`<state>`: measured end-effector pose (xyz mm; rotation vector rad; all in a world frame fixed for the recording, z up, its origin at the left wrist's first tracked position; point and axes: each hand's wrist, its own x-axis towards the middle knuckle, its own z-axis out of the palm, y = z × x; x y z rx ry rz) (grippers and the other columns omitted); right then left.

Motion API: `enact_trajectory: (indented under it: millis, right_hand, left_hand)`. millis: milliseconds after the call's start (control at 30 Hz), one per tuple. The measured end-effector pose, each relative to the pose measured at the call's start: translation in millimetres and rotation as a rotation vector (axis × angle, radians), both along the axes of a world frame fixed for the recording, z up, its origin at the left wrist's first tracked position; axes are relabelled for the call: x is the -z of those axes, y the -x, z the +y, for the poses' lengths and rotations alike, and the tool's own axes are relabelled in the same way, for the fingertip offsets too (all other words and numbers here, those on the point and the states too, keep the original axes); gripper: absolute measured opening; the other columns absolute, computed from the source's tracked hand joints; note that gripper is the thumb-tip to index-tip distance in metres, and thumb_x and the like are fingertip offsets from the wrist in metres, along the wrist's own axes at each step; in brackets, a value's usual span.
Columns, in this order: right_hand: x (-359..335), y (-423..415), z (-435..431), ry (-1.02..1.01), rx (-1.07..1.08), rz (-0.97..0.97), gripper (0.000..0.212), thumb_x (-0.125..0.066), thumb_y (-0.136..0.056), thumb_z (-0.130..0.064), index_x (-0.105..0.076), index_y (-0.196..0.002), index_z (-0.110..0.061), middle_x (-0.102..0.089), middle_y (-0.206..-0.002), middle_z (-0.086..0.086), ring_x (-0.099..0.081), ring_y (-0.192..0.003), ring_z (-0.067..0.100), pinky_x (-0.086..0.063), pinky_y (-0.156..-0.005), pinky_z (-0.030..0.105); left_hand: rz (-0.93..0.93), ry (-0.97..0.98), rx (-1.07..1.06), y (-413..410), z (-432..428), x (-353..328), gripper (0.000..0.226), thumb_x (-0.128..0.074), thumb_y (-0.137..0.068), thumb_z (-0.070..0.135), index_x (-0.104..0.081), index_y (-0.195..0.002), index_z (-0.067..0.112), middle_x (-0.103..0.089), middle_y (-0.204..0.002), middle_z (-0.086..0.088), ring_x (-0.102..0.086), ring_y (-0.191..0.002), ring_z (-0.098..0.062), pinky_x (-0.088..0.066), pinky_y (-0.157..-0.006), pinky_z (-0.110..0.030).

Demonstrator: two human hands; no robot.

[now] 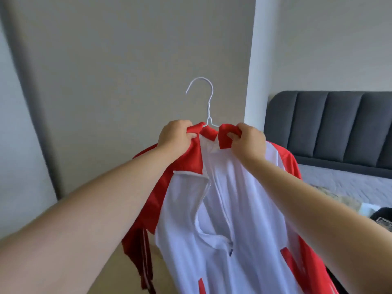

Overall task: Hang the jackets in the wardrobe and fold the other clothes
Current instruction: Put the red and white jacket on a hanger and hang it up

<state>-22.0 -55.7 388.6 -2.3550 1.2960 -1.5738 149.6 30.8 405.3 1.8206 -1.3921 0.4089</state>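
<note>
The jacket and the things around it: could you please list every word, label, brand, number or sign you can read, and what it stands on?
None can be read.
The red and white jacket: no print or label shows on it.
The white wire hanger: bare.
The dark things at the right edge of the bed: too blurred to tell.

Bedroom corner with grey walls and a bed

A flat grey panel (135,60) fills the middle, with a darker grey strip (31,98) running down its left edge and a paler wall (8,102) further left. A white pillar (257,60) stands right of the panel, and beyond it a light wall (331,39). Against that wall is a bed with a dark grey padded headboard (331,124) in vertical channels and a grey quilted cover (347,183). Beige floor (127,270) shows at the bottom. Soft, even daylight.
</note>
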Motion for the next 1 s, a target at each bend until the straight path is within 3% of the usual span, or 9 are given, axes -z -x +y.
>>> enact_trajectory:
  millis: [133, 167, 300, 433, 567, 733, 800, 900, 1000]
  right_hand:
    - [-64, -39, 19, 0.281, -0.081, -0.255, 0.007, -0.064, -0.080, -0.011, -0.060, -0.075, -0.009, -0.063, -0.072, 0.014, -0.049, -0.069, 0.033, -0.025, -0.063, 0.032]
    - [-73, -49, 22, 0.287, -0.120, -0.232, 0.006, -0.064, -0.077, -0.008, -0.060, -0.075, -0.010, -0.062, -0.071, 0.011, -0.051, -0.070, 0.032, -0.025, -0.062, 0.032]
    - [-72, -86, 24, 0.015, -0.232, 0.194, 0.013, -0.059, -0.080, -0.005, -0.053, -0.081, -0.017, -0.058, -0.077, 0.008, -0.057, -0.080, 0.035, -0.033, -0.061, 0.031]
    - [-62, -99, 27, -0.025, -0.403, 0.121, 0.017, -0.061, -0.079, 0.001, -0.062, -0.095, -0.004, -0.060, -0.083, 0.009, -0.058, -0.083, 0.031, -0.030, -0.062, 0.028]
    - [-71, -104, 36, -0.315, -0.668, 0.037, 0.021, -0.059, -0.093, -0.025, -0.067, -0.107, -0.013, -0.064, -0.096, 0.001, -0.058, -0.089, 0.014, -0.039, -0.074, 0.020]
    - [-64, -112, 45, -0.307, -0.503, 0.650, 0.014, -0.063, -0.089, -0.023, -0.066, -0.080, -0.014, -0.056, -0.070, -0.002, -0.048, -0.075, 0.017, -0.037, -0.061, 0.025]
    - [-48, -118, 47, -0.313, -0.444, 0.720, 0.024, -0.068, -0.084, -0.015, -0.055, -0.063, -0.016, -0.047, -0.060, -0.005, -0.046, -0.071, 0.019, -0.032, -0.051, 0.023]
    - [-23, -128, 49, -0.163, -0.389, 0.363, 0.003, -0.066, -0.078, -0.003, -0.064, -0.078, -0.006, -0.061, -0.075, 0.005, -0.055, -0.079, 0.028, -0.034, -0.059, 0.029]
    - [-21, -127, 49, 0.024, -0.277, -0.034, 0.012, -0.059, -0.073, 0.001, -0.063, -0.081, -0.006, -0.062, -0.089, 0.014, -0.056, -0.077, 0.033, -0.036, -0.062, 0.033]
  left_hand:
    - [-0.103, 0.292, -0.075, -29, 29, -66, 0.014, -0.066, -0.084, 0.024, -0.064, -0.085, 0.011, -0.068, -0.082, -0.011, -0.060, -0.080, -0.034, -0.039, -0.063, -0.033]
    - [-0.150, 0.242, -0.105, -40, 36, -75, 0.013, -0.064, -0.086, 0.024, -0.063, -0.086, 0.011, -0.068, -0.085, -0.012, -0.060, -0.081, -0.034, -0.038, -0.063, -0.033]
    - [-0.230, -0.313, -0.105, -80, 59, -74, 0.023, -0.060, -0.091, 0.025, -0.065, -0.099, 0.005, -0.065, -0.107, -0.018, -0.060, -0.102, -0.035, -0.044, -0.079, -0.033]
    - [-0.282, -0.023, -0.199, -104, 81, -56, 0.020, -0.058, -0.091, 0.025, -0.066, -0.099, 0.009, -0.068, -0.101, -0.017, -0.060, -0.096, -0.039, -0.044, -0.075, -0.037]
    - [-0.323, 0.049, -0.251, -120, 91, -41, 0.015, -0.059, -0.089, 0.019, -0.066, -0.094, 0.007, -0.068, -0.090, -0.018, -0.060, -0.085, -0.041, -0.036, -0.064, -0.035]
    - [-0.314, 0.072, -0.208, -127, 94, -18, 0.007, -0.060, -0.083, 0.010, -0.064, -0.084, 0.005, -0.067, -0.081, -0.016, -0.060, -0.079, -0.040, -0.039, -0.063, -0.035]
    - [-0.253, 0.062, -0.192, -129, 94, -8, 0.008, -0.060, -0.084, 0.010, -0.066, -0.084, 0.006, -0.067, -0.080, -0.014, -0.061, -0.080, -0.038, -0.039, -0.063, -0.034]
    - [-0.185, 0.096, -0.239, -138, 96, -2, 0.007, -0.063, -0.083, 0.012, -0.067, -0.086, 0.006, -0.068, -0.083, -0.014, -0.061, -0.082, -0.037, -0.042, -0.067, -0.036]
    - [-0.196, 0.322, -0.343, -150, 108, 2, 0.013, -0.065, -0.076, 0.001, -0.066, -0.088, 0.003, -0.066, -0.086, -0.018, -0.060, -0.083, -0.038, -0.044, -0.071, -0.040]
